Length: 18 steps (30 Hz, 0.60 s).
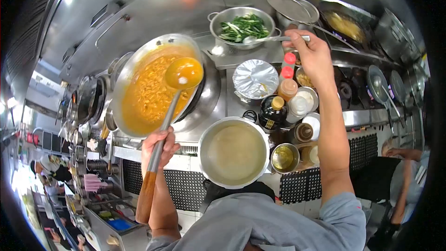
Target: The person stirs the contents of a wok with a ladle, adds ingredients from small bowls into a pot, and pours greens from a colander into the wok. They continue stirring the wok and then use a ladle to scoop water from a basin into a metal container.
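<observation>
My left hand (169,149) is closed around the handle of a long ladle (170,104) with a wooden end. Its bowl holds orange sauce with a small white patch, and hangs over a large wok (124,65) of chunky orange sauce. Raised at the upper right, my right hand (310,52) pinches a metal spoon (274,39) that points left. White matter sits on the spoon's tip, which overlaps a two-handled colander (214,29) of chopped leafy greens (244,28) in this view.
Near me stands a large pot (202,167) of cloudy liquid. To its right are a dark bottle (272,114), red-capped bottles (288,72) and a small metal pot (295,167). A foil-covered container (254,79) sits behind. A strainer (291,8) lies farther back; another person (399,181) is at right.
</observation>
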Available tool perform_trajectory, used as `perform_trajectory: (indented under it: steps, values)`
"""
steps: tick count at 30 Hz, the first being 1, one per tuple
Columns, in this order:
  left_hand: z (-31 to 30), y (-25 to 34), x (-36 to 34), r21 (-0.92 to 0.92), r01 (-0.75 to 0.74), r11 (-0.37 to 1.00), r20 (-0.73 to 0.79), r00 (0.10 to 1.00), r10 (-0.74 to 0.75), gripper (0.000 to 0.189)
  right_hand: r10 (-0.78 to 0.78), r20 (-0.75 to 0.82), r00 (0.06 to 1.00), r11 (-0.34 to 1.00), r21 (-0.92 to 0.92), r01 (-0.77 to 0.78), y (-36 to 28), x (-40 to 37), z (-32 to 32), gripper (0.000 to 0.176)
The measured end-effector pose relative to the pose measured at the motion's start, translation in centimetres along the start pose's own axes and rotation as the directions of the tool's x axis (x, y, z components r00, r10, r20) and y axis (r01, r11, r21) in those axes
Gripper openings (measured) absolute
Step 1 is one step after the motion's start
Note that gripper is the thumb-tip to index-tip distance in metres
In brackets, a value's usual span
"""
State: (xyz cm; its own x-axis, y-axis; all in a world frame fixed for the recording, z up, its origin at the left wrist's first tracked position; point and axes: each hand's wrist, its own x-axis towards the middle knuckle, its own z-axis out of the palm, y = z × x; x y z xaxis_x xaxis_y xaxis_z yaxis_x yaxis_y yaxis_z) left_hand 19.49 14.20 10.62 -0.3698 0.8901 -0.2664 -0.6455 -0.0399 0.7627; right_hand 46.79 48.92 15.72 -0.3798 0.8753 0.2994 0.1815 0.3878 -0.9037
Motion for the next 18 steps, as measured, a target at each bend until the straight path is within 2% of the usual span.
perform_trajectory:
  steps: [1,2,3,4,5,6,8,10,11,12,13,14,15,16,18]
  values:
    - [-0.1,0.1,0.2,-0.053,0.028,0.998,0.060,0.998,-0.025,0.026,0.011,-0.033,0.999,0.997,-0.071,-0.013,-1.7,-0.8,-0.3,0.035]
    - [0.0,0.0,0.1,-0.104,0.027,0.994,0.072,0.997,-0.020,0.027,-0.094,-0.076,0.993,0.992,-0.090,0.087,-1.8,-1.7,-1.3,0.037]
    - [-0.2,0.1,0.0,-0.140,0.040,0.989,0.112,0.993,-0.024,0.027,-0.088,-0.105,0.991,0.989,-0.131,0.074,-2.5,-3.3,-2.9,0.036]
    - [-0.6,0.2,0.0,-0.175,0.053,0.983,0.157,0.987,-0.026,0.027,-0.038,-0.142,0.989,0.970,-0.244,0.002,-2.0,-4.6,-4.8,0.033]
    - [-1.1,0.3,-0.4,-0.202,0.033,0.979,0.170,0.985,0.002,0.028,-0.102,-0.160,0.982,0.948,-0.315,0.047,0.6,-5.7,-6.8,0.031]
    - [-1.8,0.3,-0.7,-0.223,0.027,0.974,0.192,0.981,0.016,0.029,-0.011,-0.200,0.980,0.868,-0.489,-0.090,3.0,-6.7,-8.4,0.030]
    - [-2.5,0.3,-0.6,-0.286,0.075,0.955,0.271,0.963,0.006,0.031,0.070,-0.170,0.983,0.816,-0.557,-0.154,7.9,-8.0,-9.5,0.031]
    - [-3.0,0.3,-0.8,-0.281,0.052,0.958,0.246,0.969,0.020,0.031,0.174,-0.163,0.971,0.681,-0.692,-0.238,15.9,-8.0,-9.4,0.036]
    - [-3.5,0.2,-0.8,-0.277,0.041,0.960,0.245,0.969,0.029,0.031,0.108,-0.084,0.991,0.699,-0.702,-0.136,19.3,-8.0,-8.9,0.035]
    - [-3.8,0.0,-0.9,-0.274,0.038,0.961,0.224,0.974,0.025,0.030,0.298,0.020,0.954,0.601,-0.781,-0.171,22.7,-7.6,-8.9,0.033]
    - [-4.2,-0.1,-1.2,-0.274,0.027,0.961,0.196,0.980,0.028,0.029,0.202,0.078,0.976,0.574,-0.817,-0.053,23.2,-8.4,-9.3,0.032]
    - [-4.7,0.1,-1.5,-0.273,0.005,0.962,0.161,0.986,0.040,0.029,0.101,0.148,0.984,0.538,-0.840,0.072,21.2,-8.9,-8.5,0.033]
    - [-4.8,-0.1,-1.8,-0.203,-0.069,0.977,0.106,0.990,0.092,0.028,0.099,0.011,0.995,0.524,-0.851,-0.043,19.0,-9.5,-8.2,0.035]
    - [-4.5,0.0,-2.0,-0.188,-0.068,0.980,0.076,0.994,0.084,0.021,0.102,-0.122,0.987,0.512,-0.844,-0.157,11.6,-10.8,-6.7,0.036]
    - [-6.3,-0.6,-1.0,-0.165,-0.095,0.982,0.154,0.981,0.121,0.018,0.170,0.083,0.982,0.842,-0.529,-0.101,-0.6,-13.4,-2.9,0.035]
